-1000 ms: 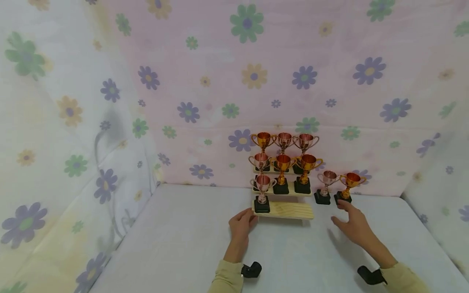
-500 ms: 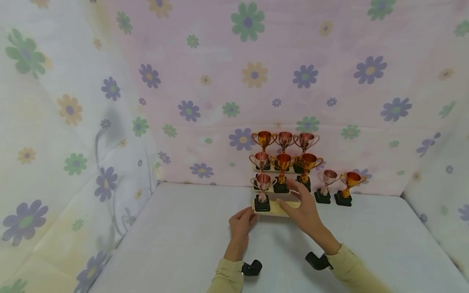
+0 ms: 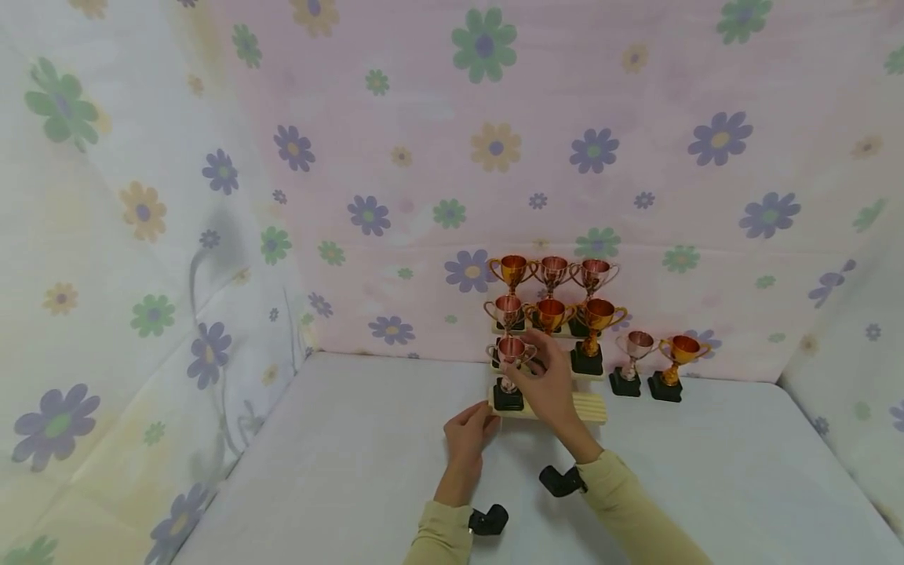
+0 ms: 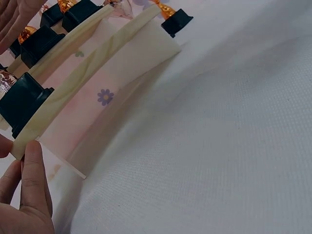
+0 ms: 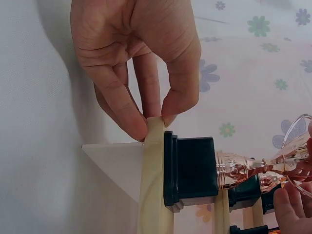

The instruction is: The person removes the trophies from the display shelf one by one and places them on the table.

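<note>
My left hand (image 3: 466, 439) pinches the left front corner of a stepped wooden display stand (image 3: 590, 407), thumb on one face and fingers on the other. On that lowest board stands a small rose-gold trophy cup (image 3: 508, 396) with a black base. My right hand (image 3: 554, 386) holds this trophy by its cup, its thumb and fingers around the upper part. In the right wrist view the black base (image 5: 195, 165) sits flat on the board. Gold and rose-gold trophies fill the two higher steps; my right hand partly hides the middle gold trophy (image 3: 551, 311).
To the right of the stand, a rose-gold trophy (image 3: 639, 345) and a gold trophy (image 3: 683, 349) stand on the white table (image 3: 367, 471). Flower-printed cloth (image 3: 395, 275) hangs behind the table and at both sides.
My right hand has moved left from the gold trophy on the table, past the lowest board, to the front rose-gold trophy and taken hold of it. My left hand stays at the stand's corner.
</note>
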A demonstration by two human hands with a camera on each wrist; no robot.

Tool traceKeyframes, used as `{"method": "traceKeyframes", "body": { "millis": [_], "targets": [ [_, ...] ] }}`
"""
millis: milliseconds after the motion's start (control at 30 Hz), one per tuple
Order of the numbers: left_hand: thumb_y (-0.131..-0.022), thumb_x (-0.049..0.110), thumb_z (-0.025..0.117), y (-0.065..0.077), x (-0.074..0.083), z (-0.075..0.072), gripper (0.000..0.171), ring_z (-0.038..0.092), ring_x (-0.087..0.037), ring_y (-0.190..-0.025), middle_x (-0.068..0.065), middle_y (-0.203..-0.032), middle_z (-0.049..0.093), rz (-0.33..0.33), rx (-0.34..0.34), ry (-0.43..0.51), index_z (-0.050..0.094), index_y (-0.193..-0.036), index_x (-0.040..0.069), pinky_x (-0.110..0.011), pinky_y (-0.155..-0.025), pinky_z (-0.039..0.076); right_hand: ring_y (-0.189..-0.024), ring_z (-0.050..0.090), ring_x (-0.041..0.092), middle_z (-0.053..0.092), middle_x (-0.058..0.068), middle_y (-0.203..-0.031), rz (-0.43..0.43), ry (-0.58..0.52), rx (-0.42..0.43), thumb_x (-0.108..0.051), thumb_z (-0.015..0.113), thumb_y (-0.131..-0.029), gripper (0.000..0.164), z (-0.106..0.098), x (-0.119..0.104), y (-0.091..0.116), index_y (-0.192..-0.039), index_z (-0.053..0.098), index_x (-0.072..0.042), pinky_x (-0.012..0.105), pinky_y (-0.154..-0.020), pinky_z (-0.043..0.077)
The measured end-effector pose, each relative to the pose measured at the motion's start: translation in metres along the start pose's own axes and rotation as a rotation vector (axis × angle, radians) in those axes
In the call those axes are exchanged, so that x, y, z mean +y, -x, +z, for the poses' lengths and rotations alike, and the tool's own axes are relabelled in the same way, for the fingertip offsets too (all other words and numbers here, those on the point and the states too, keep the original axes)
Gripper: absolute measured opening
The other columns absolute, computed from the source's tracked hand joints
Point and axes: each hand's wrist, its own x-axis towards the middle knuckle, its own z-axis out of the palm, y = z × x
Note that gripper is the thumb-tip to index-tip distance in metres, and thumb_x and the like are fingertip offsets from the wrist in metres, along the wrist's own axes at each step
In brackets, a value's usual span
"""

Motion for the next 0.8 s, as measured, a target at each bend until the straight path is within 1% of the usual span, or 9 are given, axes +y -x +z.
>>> {"method": "traceKeyframes", "body": {
  "millis": [67, 167, 333, 400, 533, 600, 700, 800],
  "targets": [
    [-0.094, 0.007, 0.068, 0.000, 0.000, 0.000, 0.032, 0.069, -0.015, -0.088, -0.019, -0.111, 0.069, 0.001, -0.001, -0.004, 0.067, -0.119, -0.012, -0.029, -0.084, 0.063, -0.114, 0.059, 0.033, 0.057, 0.023, -0.135, 0.000, -0.014, -0.005, 0.005, 0.078, -0.085, 0.061, 0.001, 0.010, -0.003, -0.140, 0.052, 0.003, 0.052, -0.104, 0.052],
    [-0.095, 0.007, 0.068, -0.001, -0.001, 0.001, 0.031, 0.069, -0.015, -0.088, -0.019, -0.111, 0.069, -0.001, -0.001, -0.010, 0.067, -0.120, -0.012, -0.028, -0.084, 0.062, -0.109, 0.061, 0.026, 0.061, 0.019, -0.132, -0.020, -0.018, -0.018, 0.003, 0.080, -0.085, 0.056, 0.000, 0.018, -0.006, -0.136, 0.058, 0.000, 0.046, -0.100, 0.056],
    [-0.094, 0.007, 0.068, -0.002, -0.001, 0.001, 0.032, 0.069, -0.015, -0.089, -0.019, -0.112, 0.069, 0.001, 0.001, -0.006, 0.067, -0.120, -0.012, -0.028, -0.085, 0.062, -0.098, 0.062, 0.017, 0.066, 0.018, -0.122, -0.032, -0.009, -0.044, 0.002, 0.081, -0.083, 0.049, -0.003, 0.018, -0.008, -0.129, 0.063, -0.001, 0.028, -0.091, 0.060],
    [-0.094, 0.007, 0.068, -0.002, -0.001, 0.001, 0.032, 0.069, -0.016, -0.089, -0.020, -0.112, 0.069, 0.005, 0.000, -0.003, 0.066, -0.120, -0.013, -0.030, -0.085, 0.063, -0.094, 0.061, 0.016, 0.067, 0.020, -0.118, -0.038, -0.008, -0.050, 0.005, 0.081, -0.082, 0.048, -0.004, 0.012, -0.007, -0.127, 0.064, 0.001, 0.028, -0.087, 0.061],
    [-0.094, 0.007, 0.068, -0.001, -0.002, 0.001, 0.032, 0.070, -0.016, -0.090, -0.021, -0.114, 0.069, 0.006, 0.004, -0.017, 0.067, -0.120, -0.012, -0.031, -0.086, 0.062, -0.095, 0.064, 0.020, 0.067, 0.026, -0.118, -0.071, -0.023, -0.060, 0.011, 0.081, -0.079, 0.047, -0.007, -0.004, -0.004, -0.122, 0.064, 0.009, 0.037, -0.085, 0.063],
    [-0.094, 0.008, 0.068, -0.002, -0.002, 0.001, 0.032, 0.070, -0.016, -0.090, -0.021, -0.115, 0.069, 0.006, 0.007, -0.021, 0.067, -0.119, -0.012, -0.031, -0.087, 0.062, -0.096, 0.065, 0.022, 0.067, 0.026, -0.119, -0.080, -0.021, -0.058, 0.012, 0.081, -0.077, 0.047, -0.008, -0.005, -0.003, -0.121, 0.064, 0.011, 0.039, -0.086, 0.063],
    [-0.094, 0.007, 0.069, -0.003, -0.002, 0.001, 0.032, 0.069, -0.016, -0.090, -0.021, -0.113, 0.069, 0.007, 0.006, -0.009, 0.067, -0.119, -0.012, -0.031, -0.086, 0.063, -0.096, 0.063, 0.022, 0.067, 0.023, -0.121, -0.067, -0.010, -0.046, 0.011, 0.083, -0.075, 0.048, -0.008, 0.004, -0.001, -0.120, 0.066, 0.007, 0.032, -0.086, 0.062],
    [-0.094, 0.006, 0.068, -0.004, -0.003, 0.001, 0.032, 0.069, -0.016, -0.089, -0.020, -0.111, 0.069, 0.015, 0.000, 0.006, 0.066, -0.119, -0.014, -0.031, -0.085, 0.063, -0.093, 0.062, 0.019, 0.067, 0.020, -0.120, -0.066, 0.012, -0.026, 0.009, 0.085, -0.074, 0.050, -0.010, 0.016, 0.003, -0.120, 0.067, 0.003, 0.022, -0.085, 0.060]
  ]
}}
